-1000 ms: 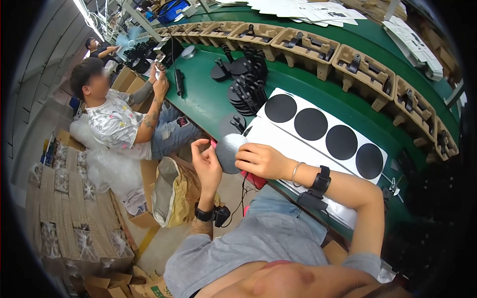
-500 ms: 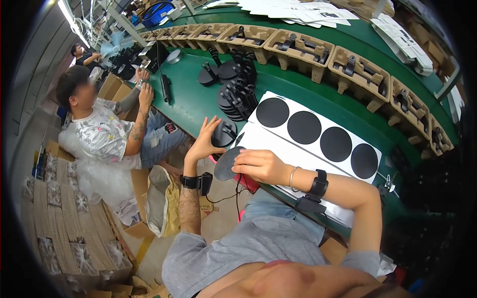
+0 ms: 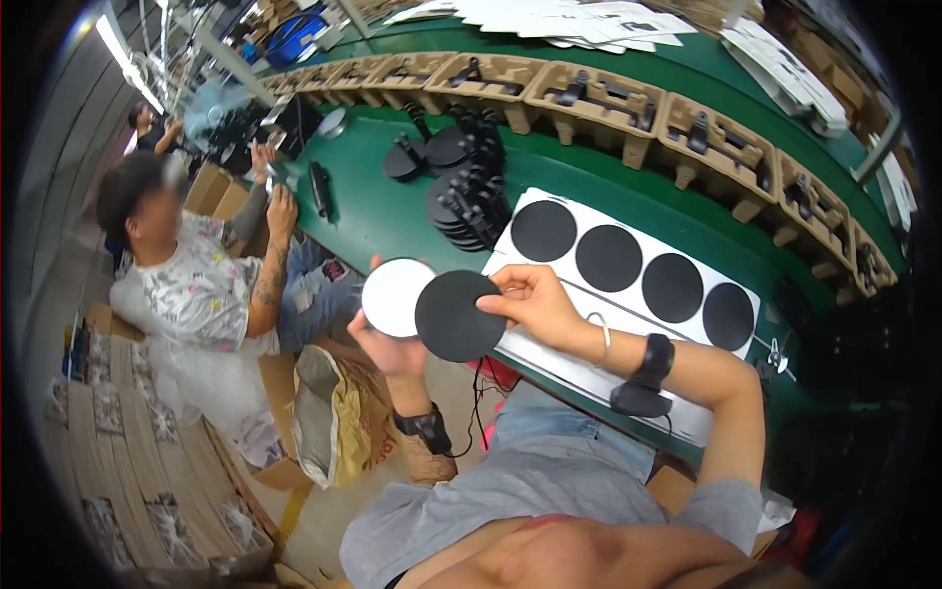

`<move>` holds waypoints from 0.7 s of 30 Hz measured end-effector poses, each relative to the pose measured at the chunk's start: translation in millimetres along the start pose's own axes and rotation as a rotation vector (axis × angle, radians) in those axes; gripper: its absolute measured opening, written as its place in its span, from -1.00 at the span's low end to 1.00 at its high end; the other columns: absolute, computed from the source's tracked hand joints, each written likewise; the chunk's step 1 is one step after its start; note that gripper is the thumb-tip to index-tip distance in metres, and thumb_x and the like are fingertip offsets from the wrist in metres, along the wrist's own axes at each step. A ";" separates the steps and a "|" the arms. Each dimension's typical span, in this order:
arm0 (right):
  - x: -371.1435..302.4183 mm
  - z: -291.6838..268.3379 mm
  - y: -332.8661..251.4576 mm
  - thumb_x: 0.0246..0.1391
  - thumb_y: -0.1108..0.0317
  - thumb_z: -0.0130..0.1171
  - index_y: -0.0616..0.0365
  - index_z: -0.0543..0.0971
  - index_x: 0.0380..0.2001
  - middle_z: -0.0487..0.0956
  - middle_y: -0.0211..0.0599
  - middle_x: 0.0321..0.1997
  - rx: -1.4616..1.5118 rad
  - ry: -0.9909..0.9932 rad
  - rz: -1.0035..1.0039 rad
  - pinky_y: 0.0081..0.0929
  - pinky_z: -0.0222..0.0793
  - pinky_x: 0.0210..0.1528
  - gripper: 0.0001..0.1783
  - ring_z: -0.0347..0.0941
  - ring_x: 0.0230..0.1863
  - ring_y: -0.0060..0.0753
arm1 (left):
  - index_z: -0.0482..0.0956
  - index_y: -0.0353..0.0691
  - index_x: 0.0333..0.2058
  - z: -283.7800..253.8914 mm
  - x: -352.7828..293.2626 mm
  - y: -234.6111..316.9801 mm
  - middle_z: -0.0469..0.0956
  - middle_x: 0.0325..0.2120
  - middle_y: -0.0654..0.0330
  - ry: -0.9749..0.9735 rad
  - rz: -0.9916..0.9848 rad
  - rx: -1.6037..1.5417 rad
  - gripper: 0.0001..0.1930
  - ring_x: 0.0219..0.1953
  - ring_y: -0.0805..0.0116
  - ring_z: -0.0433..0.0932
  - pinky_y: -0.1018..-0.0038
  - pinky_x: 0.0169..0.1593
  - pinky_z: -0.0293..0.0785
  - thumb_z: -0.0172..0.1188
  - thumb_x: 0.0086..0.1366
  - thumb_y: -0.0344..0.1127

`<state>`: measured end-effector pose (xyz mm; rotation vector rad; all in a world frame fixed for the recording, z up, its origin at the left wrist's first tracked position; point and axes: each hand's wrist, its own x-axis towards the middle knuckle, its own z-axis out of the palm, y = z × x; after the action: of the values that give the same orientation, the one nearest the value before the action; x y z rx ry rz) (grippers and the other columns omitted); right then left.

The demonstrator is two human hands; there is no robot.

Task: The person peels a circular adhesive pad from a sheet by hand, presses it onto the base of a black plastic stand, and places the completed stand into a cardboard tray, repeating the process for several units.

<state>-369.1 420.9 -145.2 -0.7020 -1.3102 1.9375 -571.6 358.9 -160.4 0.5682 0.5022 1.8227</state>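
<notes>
In my left hand is a round base with its white face turned up; the fingers wrap under and around its rim. My right hand pinches a thin black disc at its right edge between thumb and fingers. The disc overlaps the right side of the white face in this view; I cannot tell whether the two touch. Close to my right hand lies a white sheet bearing a row of several black round pads. Beyond my hands, black round bases with upright brackets are stacked on the green table.
Brown moulded trays with black parts line the back of the green table. A black handheld tool lies at the left. A co-worker sits at left, near an open sack and boxes. Papers lie on the far shelf.
My left hand has taken up a base from the table and turned it white side up. My right hand has brought the black disc up beside it, its face now toward me.
</notes>
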 end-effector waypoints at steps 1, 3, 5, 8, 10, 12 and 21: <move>-3.8 3.1 -10.0 0.04 0.40 0.32 0.23 0.57 -0.30 0.61 -0.45 -0.42 0.093 -0.030 0.023 -0.82 0.26 -0.54 -0.81 0.45 -0.51 -0.80 | 0.06 -0.09 0.33 14.8 -6.5 -2.0 0.33 0.14 -0.19 0.025 -0.051 -0.010 -0.24 0.22 -0.10 0.30 0.13 0.23 0.27 -0.17 0.17 0.08; -9.8 6.8 -20.7 0.05 0.40 0.31 0.24 0.57 -0.31 0.61 -0.44 -0.41 0.095 -0.033 0.073 -0.84 0.26 -0.56 -0.82 0.44 -0.52 -0.80 | 0.01 -0.09 0.35 43.9 -15.5 -11.5 0.34 0.12 -0.23 0.000 -0.070 0.053 -0.23 0.22 -0.11 0.29 0.13 0.24 0.26 -0.22 0.20 0.12; -13.5 12.2 -25.8 0.06 0.41 0.30 0.23 0.57 -0.31 0.61 -0.44 -0.41 0.122 -0.031 0.093 -0.85 0.25 -0.57 -0.84 0.44 -0.52 -0.80 | -0.02 -0.11 0.36 58.8 -22.4 -20.4 0.33 0.13 -0.24 0.000 -0.026 0.047 -0.21 0.22 -0.07 0.29 0.15 0.24 0.27 -0.23 0.23 0.18; -16.7 11.3 -32.7 0.06 0.41 0.30 0.24 0.57 -0.30 0.62 -0.41 -0.41 0.147 0.010 0.093 -0.84 0.26 -0.57 -0.83 0.45 -0.52 -0.78 | -0.11 -0.08 0.37 68.2 -21.9 -25.7 0.26 0.17 -0.29 -0.087 0.054 0.168 -0.20 0.17 -0.04 0.36 0.17 0.21 0.30 -0.32 0.28 0.25; -17.5 8.9 -37.4 0.06 0.40 0.30 0.27 0.57 -0.29 0.62 -0.37 -0.40 0.137 0.042 0.083 -0.83 0.30 -0.55 -0.81 0.48 -0.50 -0.74 | -0.11 -0.09 0.37 71.3 -20.4 -26.4 0.27 0.17 -0.29 -0.085 0.068 0.218 -0.19 0.17 -0.04 0.36 0.17 0.21 0.30 -0.32 0.27 0.26; -18.9 9.5 -42.2 0.07 0.41 0.30 0.28 0.57 -0.29 0.62 -0.36 -0.40 0.157 0.049 0.078 -0.82 0.32 -0.54 -0.82 0.49 -0.49 -0.73 | -0.11 -0.10 0.37 76.4 -20.2 -27.2 0.28 0.16 -0.29 -0.084 0.080 0.270 -0.18 0.18 -0.04 0.36 0.17 0.21 0.30 -0.31 0.26 0.27; -18.3 4.9 -43.9 0.08 0.47 0.26 0.33 0.54 -0.26 0.63 -0.25 -0.35 0.178 0.048 0.043 -0.71 0.50 -0.42 -0.82 0.56 -0.40 -0.61 | -0.08 -0.20 0.35 89.5 -20.3 -28.6 0.32 0.13 -0.24 -0.073 0.083 0.302 -0.14 0.20 -0.05 0.34 0.19 0.20 0.31 -0.25 0.24 0.27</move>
<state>-350.9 415.1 -101.4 -0.6883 -1.0865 2.0295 -490.5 353.9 -109.0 0.8686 0.7197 1.8092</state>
